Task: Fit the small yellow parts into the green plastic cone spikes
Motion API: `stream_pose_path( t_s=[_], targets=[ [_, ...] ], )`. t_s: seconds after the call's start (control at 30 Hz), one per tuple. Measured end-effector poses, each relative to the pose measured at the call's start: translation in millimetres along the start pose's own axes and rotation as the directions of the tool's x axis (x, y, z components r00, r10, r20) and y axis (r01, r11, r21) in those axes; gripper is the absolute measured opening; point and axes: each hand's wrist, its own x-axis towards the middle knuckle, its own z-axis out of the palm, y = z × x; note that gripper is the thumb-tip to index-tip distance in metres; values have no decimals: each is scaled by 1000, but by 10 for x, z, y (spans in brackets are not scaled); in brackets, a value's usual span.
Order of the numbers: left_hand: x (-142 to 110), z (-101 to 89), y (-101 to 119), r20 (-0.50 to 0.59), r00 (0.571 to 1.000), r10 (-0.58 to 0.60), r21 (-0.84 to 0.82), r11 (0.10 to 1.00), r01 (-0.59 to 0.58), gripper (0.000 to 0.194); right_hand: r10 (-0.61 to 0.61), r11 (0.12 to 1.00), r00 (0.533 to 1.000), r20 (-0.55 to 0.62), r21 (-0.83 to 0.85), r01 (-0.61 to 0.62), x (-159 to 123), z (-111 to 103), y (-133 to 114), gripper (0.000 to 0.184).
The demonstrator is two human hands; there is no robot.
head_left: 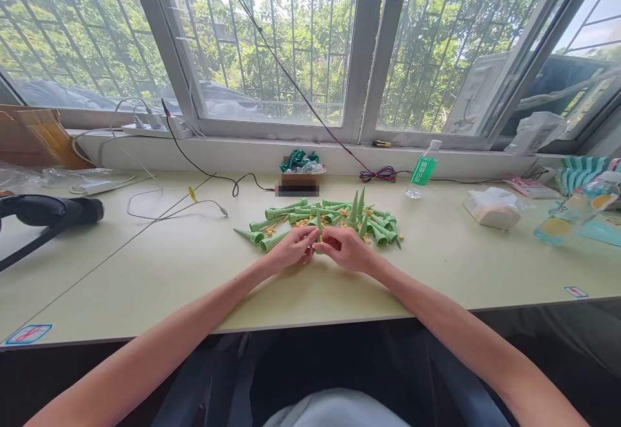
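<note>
My left hand [291,247] is closed around a pale green cone [319,221], whose tip points up between my two hands. My right hand [347,250] meets it from the other side, its thumb and fingers pinched together at the cone. Whatever sits in that pinch is hidden or too small to name. Just beyond my fingers lies a loose pile of similar hollow green cones [290,211], many on their sides. A few cones [360,203] stand upright to the right of centre. Small yellow pieces [303,222] are scattered among them.
Behind the pile stands a small box [303,169] with green and clear wrapping. A water bottle [424,169], a tissue pack [492,208] and a drink bottle [575,210] are to the right. Cables [184,206] and a black headset [48,217] lie left on the table [160,278].
</note>
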Motion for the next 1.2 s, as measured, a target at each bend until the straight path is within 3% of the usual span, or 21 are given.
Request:
stream_pose_path(
  t_s=[0.47,0.77,0.93,1.2],
  targets=[
    [1,18,17,-26,1000,2,-23,1000,-3,45,12,1000,1000,-10,-6,-12,14,1,19,40],
    [-22,47,119,-119,992,39,205,979,-14,43,-21,1000,999,35,-23,21,20,-10,18,31],
    [-10,47,90,-197,967,159,340,937,-85,41,26,996,998,50,-91,-21,16,-6,57,32],
    [17,34,15,-189,962,197,535,842,-67,41,92,977,993,72,-197,-76,4,8,112,29]
  ],
)
